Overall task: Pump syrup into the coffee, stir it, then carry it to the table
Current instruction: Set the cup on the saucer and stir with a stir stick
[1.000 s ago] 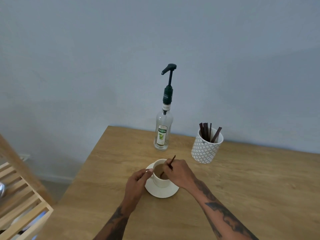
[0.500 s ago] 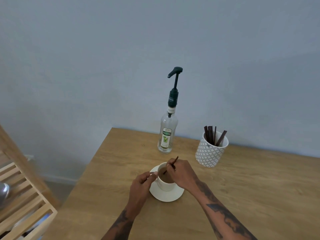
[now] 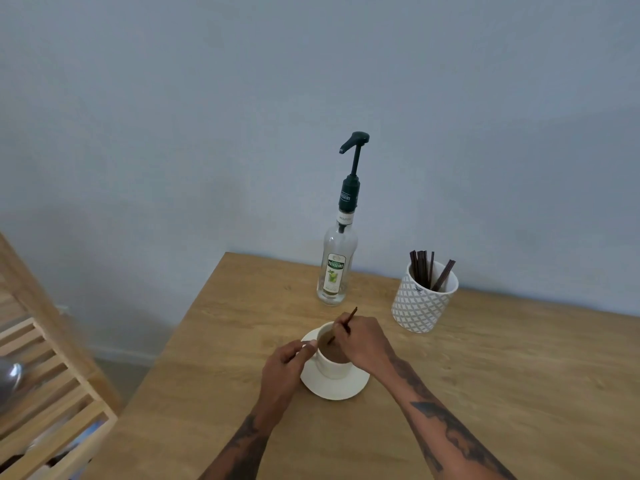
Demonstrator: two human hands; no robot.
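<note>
I've got the wooden tabletop (image 3: 502,393) filling the lower right, and everything for this job sits toward its far-left corner. Tallest thing up at twelve o'clock from the cup is the syrup bottle (image 3: 335,268), upright, pump head raised; the label reads TEISSEIRE in white on green, the same name repeats on the dark collar, and the neck band says MOJITO. At about two o'clock from the cup stands the patterned pot (image 3: 423,299) of spare dark stir sticks, with a small mark on its front I can't read. Off at nine o'clock, apart from the tabletop, a wooden slatted rack (image 3: 52,393). Now the action: white saucer (image 3: 341,389) with the coffee cup (image 3: 330,363) standing on it, brown coffee showing inside. My left hand (image 3: 285,370) pinches the cup at its nine o'clock side, apparently at the handle, though the fingers hide it. My right hand (image 3: 363,341) has its grip closed on the stirrer (image 3: 346,322), tip down in the coffee, top end slanting toward one o'clock. Risks as I read them: the coffee looks fairly high, so a brisk stir could slop it over the rim; a knock from the stick could skid the cup on the saucer; and in the carry, a loose cup on that saucer might slide or spill if tilted.
</note>
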